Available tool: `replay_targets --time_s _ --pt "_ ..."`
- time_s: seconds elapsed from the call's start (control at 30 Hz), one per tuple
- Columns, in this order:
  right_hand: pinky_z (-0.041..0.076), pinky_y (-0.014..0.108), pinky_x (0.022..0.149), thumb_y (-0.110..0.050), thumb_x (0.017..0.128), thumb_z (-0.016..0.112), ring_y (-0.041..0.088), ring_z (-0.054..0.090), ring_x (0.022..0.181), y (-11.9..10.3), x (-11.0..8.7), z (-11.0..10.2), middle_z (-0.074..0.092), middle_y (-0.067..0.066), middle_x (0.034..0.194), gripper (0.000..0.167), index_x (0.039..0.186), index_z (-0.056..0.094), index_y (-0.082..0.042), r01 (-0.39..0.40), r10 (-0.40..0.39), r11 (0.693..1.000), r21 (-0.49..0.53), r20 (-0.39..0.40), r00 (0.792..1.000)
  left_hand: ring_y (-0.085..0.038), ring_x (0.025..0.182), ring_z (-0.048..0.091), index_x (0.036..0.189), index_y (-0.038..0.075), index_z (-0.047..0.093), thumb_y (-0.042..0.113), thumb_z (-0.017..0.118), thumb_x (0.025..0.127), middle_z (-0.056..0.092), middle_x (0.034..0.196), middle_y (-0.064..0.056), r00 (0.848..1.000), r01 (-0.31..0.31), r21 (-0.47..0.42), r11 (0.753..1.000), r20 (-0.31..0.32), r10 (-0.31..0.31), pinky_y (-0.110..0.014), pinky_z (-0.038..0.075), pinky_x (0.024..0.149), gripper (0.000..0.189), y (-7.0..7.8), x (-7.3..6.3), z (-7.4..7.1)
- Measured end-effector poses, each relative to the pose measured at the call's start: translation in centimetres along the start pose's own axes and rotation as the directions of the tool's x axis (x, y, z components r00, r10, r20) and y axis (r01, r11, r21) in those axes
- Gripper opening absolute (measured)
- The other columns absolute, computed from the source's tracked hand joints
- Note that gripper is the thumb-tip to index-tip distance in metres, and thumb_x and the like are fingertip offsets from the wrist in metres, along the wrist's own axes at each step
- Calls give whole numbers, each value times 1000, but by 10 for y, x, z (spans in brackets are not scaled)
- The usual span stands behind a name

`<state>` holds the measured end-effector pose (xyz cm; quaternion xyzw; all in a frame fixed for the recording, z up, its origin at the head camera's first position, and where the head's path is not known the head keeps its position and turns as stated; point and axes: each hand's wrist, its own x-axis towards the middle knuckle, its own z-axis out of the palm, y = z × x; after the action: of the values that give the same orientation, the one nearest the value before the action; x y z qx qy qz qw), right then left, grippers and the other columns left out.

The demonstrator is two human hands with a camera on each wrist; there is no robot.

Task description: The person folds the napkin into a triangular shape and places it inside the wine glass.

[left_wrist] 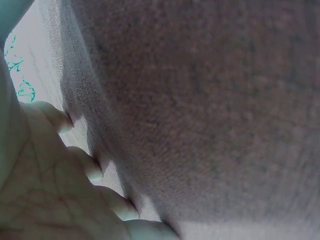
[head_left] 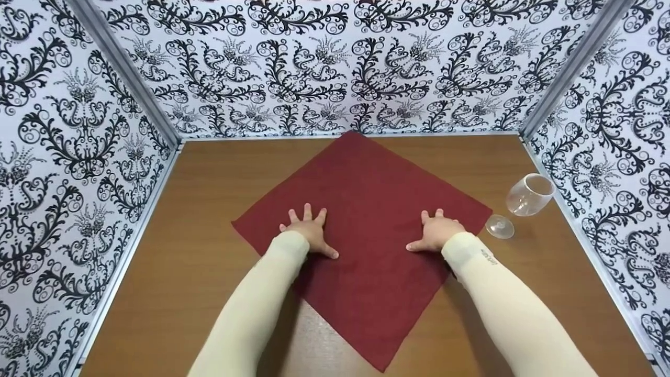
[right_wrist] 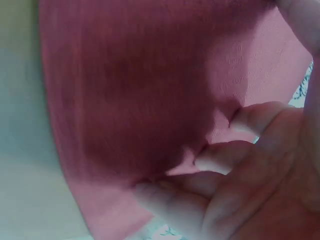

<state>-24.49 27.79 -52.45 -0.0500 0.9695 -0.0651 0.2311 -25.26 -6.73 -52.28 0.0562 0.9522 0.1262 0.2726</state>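
While left grip (head_left: 309, 230) and right grip (head_left: 438, 232) rested fingers-apart on red napkin (head_left: 369, 209), rightward sweep risked toppling wineglass (head_left: 527, 199), frame right.

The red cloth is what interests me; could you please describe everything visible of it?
The red cloth is plain and square, apparently woven fabric with straight edges. It lies spread out on the brown table, turned like a diamond, one corner toward the back wall. The outspread left hand and right hand touch it; its right corner lies beside the wine glass.
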Motion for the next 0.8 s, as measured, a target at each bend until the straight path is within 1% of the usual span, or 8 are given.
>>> replay_targets --time_s 0.03,0.1,0.17,0.2,0.3,0.4,0.57,0.8 --pt "42 70 112 -68 88 70 61 40 145 2 2 -2 31 42 161 110 162 32 5 9 -10 1000 -17 -23 1000 -51 161 -11 171 32 7 65 86 76 -13 178 -12 1000 -1 -6 1000 2 1 -75 12 124 128 -1 -1 -2" --pt "46 68 109 -69 88 70 57 42 145 6 5 -5 36 38 161 107 161 38 2 15 -18 999 -37 -80 997 -53 160 -11 171 31 8 67 85 77 -14 178 -14 1000 11 9 1000 -4 -11 -77 13 123 127 -4 -1 -6" --pt "46 70 108 -68 88 71 59 37 148 14 8 -8 34 34 164 105 162 38 -2 18 -21 1000 -20 -139 990 -57 159 -9 171 30 8 69 85 76 -14 177 -16 999 48 20 999 -22 -47 -80 14 121 129 -9 -2 -9" --pt "44 71 109 -67 87 73 62 33 148 18 9 -8 29 33 167 105 163 36 -4 20 -19 1000 3 -153 988 -59 158 -8 171 29 7 70 84 75 -13 177 -18 997 70 23 997 -27 -70 -81 16 119 130 -12 -2 -10" --pt "33 77 114 -64 89 74 73 11 148 32 11 -6 4 34 172 113 169 19 -8 22 -13 996 86 -108 994 -61 157 -9 171 30 3 72 83 75 -15 176 -19 991 131 11 991 -18 -131 -82 18 118 132 -23 -3 -11" --pt "24 80 116 -67 89 72 78 1 144 40 12 -3 -4 37 171 115 169 13 -8 27 -21 990 137 -45 999 -61 157 -12 171 32 -1 73 82 76 -17 176 -19 990 139 -29 990 1 -139 -81 17 119 133 -32 -3 -10" --pt "24 79 117 -72 88 69 80 3 143 42 13 2 0 39 169 117 169 15 -7 22 -18 990 136 -31 999 -60 157 -13 171 34 -1 75 82 73 -18 176 -18 992 123 -37 992 -9 -124 -79 16 120 134 -39 -1 -8" --pt "23 79 118 -73 87 69 81 4 142 40 11 3 1 41 168 118 169 15 -7 9 -4 993 121 -38 999 -59 157 -12 171 34 2 73 84 74 -16 176 -17 993 112 -39 993 -25 -113 -79 15 121 132 -39 2 -8"
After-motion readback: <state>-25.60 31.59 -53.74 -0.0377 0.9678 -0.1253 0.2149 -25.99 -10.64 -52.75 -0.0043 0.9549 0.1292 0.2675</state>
